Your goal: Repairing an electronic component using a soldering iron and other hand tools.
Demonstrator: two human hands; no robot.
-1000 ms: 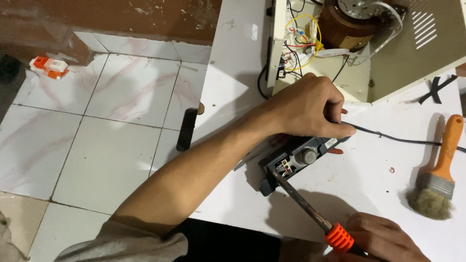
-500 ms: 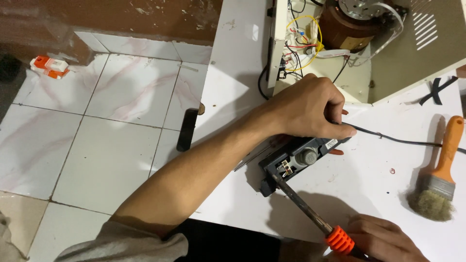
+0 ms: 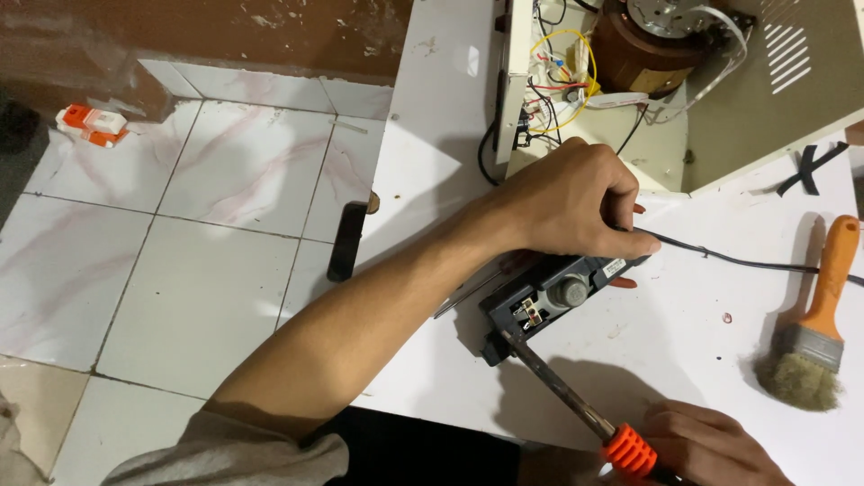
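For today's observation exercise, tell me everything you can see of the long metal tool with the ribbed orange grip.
The long metal tool with the ribbed orange grip has a dull, dark, scorched-looking shaft. It lies slanted across the white table, its tip at the terminals of the small dark grey box. The right hand holds its grip at the bottom edge, where the handle's end is cut off. The left hand does not touch it, resting above the box on a thin black cable.
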